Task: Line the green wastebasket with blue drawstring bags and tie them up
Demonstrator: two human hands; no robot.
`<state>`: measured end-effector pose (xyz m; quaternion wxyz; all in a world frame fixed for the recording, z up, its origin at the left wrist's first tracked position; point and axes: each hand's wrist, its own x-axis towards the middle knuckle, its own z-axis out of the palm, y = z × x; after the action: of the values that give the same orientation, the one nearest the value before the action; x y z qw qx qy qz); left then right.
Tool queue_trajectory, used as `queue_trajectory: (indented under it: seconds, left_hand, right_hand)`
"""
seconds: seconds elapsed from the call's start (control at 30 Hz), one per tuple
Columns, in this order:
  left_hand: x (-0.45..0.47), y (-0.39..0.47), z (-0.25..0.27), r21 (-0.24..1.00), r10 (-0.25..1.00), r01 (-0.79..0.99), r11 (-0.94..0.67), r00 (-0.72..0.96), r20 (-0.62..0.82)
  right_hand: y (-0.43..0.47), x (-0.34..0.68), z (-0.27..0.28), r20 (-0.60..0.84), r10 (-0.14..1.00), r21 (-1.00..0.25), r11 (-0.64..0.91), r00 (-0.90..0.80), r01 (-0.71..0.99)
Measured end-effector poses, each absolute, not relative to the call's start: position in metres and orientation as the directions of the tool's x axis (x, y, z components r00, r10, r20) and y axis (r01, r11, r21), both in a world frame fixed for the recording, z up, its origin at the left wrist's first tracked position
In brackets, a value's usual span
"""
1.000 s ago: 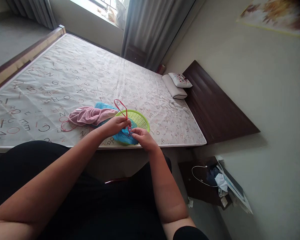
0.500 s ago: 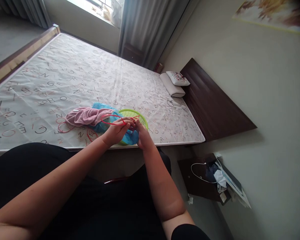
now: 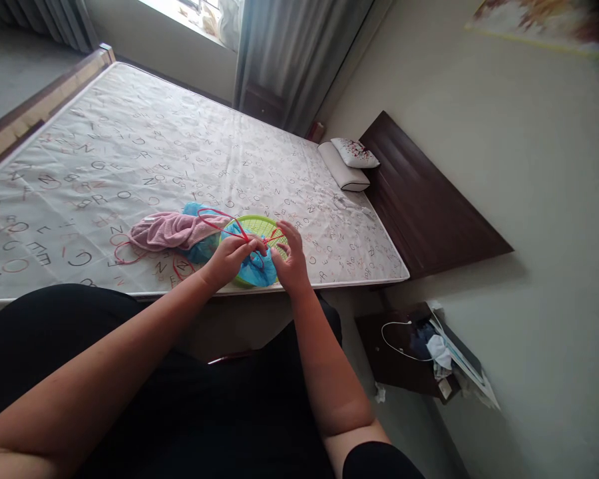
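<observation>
Red cord (image 3: 238,229) rises in a loop and runs to a knot-like tangle between my hands. My left hand (image 3: 234,259) is closed, pinching the cord over a bunched blue plastic bag (image 3: 257,274). Just to the right, my right hand (image 3: 290,259) has its thumb and fingers apart, close to the short red cord ends; whether it touches them I cannot tell. Under the bag sits a light green plastic basket (image 3: 254,219) with a perforated wall. A pink cloth (image 3: 172,231) lies left of the basket, partly over more blue plastic.
Everything lies near the front edge of a letter-patterned mattress (image 3: 144,153). A pillow (image 3: 343,166) and a cushion (image 3: 354,153) rest by the dark headboard (image 3: 429,199). At the right, a bedside table (image 3: 394,366) holds a white cable and cloths.
My right hand has opened and its fingers have spread away from the cord tangle. The red loop at my left hand has shifted up slightly, and more of the blue bag shows.
</observation>
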<state>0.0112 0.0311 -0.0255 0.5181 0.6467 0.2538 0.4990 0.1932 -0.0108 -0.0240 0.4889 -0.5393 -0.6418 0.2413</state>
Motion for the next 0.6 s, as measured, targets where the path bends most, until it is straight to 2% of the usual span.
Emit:
queue_trajectory:
  seconds: [0.1, 0.2, 0.43, 0.53, 0.6]
  left_hand:
    - [0.010, 0.036, -0.029, 0.942, 0.852, -0.233, -0.241, 0.414, 0.321]
    - [0.010, 0.039, -0.034, 0.940, 0.854, -0.286, -0.188, 0.426, 0.300]
    - [0.011, 0.040, -0.039, 0.946, 0.884, -0.290, -0.142, 0.394, 0.253]
    - [0.014, 0.039, -0.038, 0.925, 0.932, -0.367, -0.096, 0.293, 0.213]
    - [0.017, 0.039, -0.037, 0.901, 0.962, -0.429, -0.070, 0.211, 0.175]
  right_hand:
    - [-0.017, 0.197, -0.015, 0.503, 0.864, -0.636, 0.392, -0.028, 0.665]
    - [-0.017, 0.197, -0.015, 0.539, 0.836, -0.528, 0.429, -0.101, 0.733]
    - [-0.013, 0.200, -0.025, 0.524, 0.847, -0.527, 0.400, -0.084, 0.749]
    - [-0.013, 0.199, -0.025, 0.536, 0.837, -0.518, 0.427, -0.108, 0.741]
    - [-0.013, 0.196, -0.025, 0.496, 0.859, -0.557, 0.428, -0.129, 0.712]
